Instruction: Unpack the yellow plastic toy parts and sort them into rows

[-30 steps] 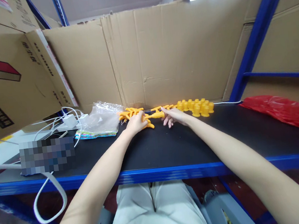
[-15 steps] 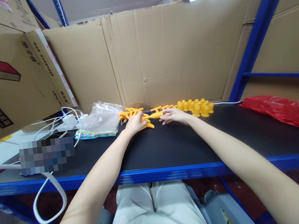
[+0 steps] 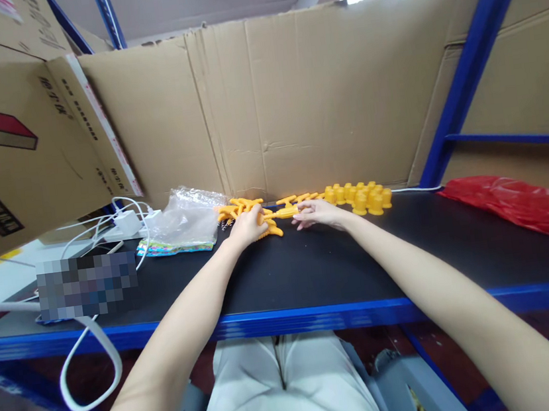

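Observation:
My left hand (image 3: pixel 248 226) is closed over orange-yellow plastic pieces at the back middle of the black tabletop; its fingertips are partly hidden. The fingers of my right hand (image 3: pixel 320 215) pinch the right end of a slim orange-yellow plastic part (image 3: pixel 286 213), which spans the gap between my hands. Beside and behind my left hand lies a pile of branching orange-yellow pieces (image 3: pixel 239 204). Several loose, thin pieces (image 3: pixel 298 198) rest behind the held part. To the right of my right hand, a cluster of orange-yellow cup-like pieces with flared bases (image 3: pixel 372 200) stands upright.
Clear plastic bags (image 3: pixel 189 219) lie left of the pile, near white chargers with cables (image 3: pixel 128 222) and a blurred-out item (image 3: pixel 87 285). A red plastic bag (image 3: pixel 515 206) is at the right. A cardboard wall (image 3: pixel 321 99) closes the back; a blue rail (image 3: pixel 313 317) edges the front.
Both hands stay almost in the same place, holding as before. The slim part between them looks slightly turned; the piles have not moved.

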`<move>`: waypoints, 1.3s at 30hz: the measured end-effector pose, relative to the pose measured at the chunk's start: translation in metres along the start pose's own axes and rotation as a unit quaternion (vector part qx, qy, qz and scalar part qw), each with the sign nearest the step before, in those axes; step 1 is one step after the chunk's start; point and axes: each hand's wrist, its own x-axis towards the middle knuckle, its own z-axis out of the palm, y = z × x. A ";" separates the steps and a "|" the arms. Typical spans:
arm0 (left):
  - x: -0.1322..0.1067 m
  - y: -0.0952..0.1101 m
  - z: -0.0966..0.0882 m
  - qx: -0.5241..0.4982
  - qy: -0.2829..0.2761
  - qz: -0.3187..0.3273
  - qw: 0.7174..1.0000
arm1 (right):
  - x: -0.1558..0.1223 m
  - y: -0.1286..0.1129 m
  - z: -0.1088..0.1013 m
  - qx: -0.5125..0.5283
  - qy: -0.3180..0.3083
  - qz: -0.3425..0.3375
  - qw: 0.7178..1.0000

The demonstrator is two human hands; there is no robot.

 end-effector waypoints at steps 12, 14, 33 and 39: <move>-0.001 0.006 -0.004 -0.020 0.013 0.015 1.000 | 0.002 -0.002 -0.004 0.027 0.028 -0.024 0.999; -0.001 0.008 -0.006 -0.032 0.027 0.018 0.999 | 0.004 -0.003 -0.006 0.032 0.042 -0.035 0.998; 0.002 -0.001 0.005 -0.035 -0.009 0.132 0.991 | 0.041 -0.006 0.028 -0.693 0.151 -0.194 0.678; 0.003 -0.004 0.011 -0.043 -0.015 0.145 0.988 | 0.052 -0.012 0.048 -0.758 0.132 -0.156 0.619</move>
